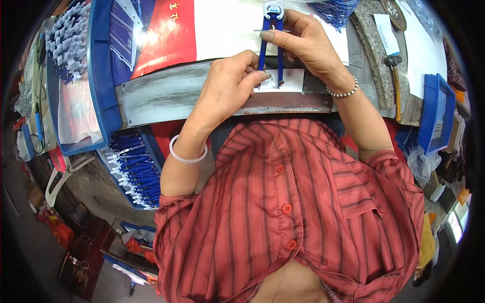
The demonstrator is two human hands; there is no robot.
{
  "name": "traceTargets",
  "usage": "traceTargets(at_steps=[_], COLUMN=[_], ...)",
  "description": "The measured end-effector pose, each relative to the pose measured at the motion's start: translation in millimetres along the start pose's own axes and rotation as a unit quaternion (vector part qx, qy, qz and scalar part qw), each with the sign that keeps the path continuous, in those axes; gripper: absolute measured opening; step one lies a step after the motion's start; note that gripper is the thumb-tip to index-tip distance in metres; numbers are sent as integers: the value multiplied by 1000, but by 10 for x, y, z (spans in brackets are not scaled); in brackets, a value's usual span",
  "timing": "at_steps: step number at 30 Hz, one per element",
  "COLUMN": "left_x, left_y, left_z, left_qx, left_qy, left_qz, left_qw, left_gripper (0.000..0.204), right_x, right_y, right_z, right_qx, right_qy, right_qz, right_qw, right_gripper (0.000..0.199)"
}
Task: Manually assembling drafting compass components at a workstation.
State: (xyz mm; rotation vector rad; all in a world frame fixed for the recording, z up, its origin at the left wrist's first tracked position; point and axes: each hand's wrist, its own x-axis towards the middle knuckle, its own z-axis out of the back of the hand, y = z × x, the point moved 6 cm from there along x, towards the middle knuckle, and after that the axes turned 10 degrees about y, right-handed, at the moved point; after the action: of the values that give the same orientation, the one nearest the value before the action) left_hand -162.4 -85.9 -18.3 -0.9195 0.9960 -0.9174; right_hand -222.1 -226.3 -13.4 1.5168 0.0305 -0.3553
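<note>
Evidently, the left hand (230, 83) has its fingers closed on the lower part of one leg of a blue compass (281, 59), while the right hand (314, 48) grips it near the white head, beside a thin pin (257, 30). The compass is just right of the red sheet (169, 38); a hammer (397, 86) lies well right of that sheet. The pin could shift — if the right fingers loosened — or uneven pressure could twist a leg.

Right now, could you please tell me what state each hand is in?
Left hand: closed, holding one leg of the blue two-legged compass with a round white head.
Right hand: closed, holding the compass just below its head.
</note>
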Motion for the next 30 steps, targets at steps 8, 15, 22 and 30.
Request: traceTargets(at_steps=[8, 15, 22, 30], left_x=[-2, -1, 8, 3], left_y=[-6, 12, 8, 17], left_z=[-5, -6, -1, -11], left_qx=[20, 2, 6, 7], left_qy=[1, 4, 3, 5], left_qz=[-9, 6, 5, 7], left_qw=[1000, 1000, 1000, 1000], left_gripper=[16, 17, 16, 16], right_x=[8, 10, 28, 9], right_y=[-75, -58, -105, -80], right_z=[4, 0, 21, 13], right_qx=[9, -18, 27, 17], right_qy=[5, -13, -10, -8], right_qz=[-1, 10, 6, 12], right_qw=[1000, 1000, 1000, 1000], right_gripper=[29, 28, 24, 23])
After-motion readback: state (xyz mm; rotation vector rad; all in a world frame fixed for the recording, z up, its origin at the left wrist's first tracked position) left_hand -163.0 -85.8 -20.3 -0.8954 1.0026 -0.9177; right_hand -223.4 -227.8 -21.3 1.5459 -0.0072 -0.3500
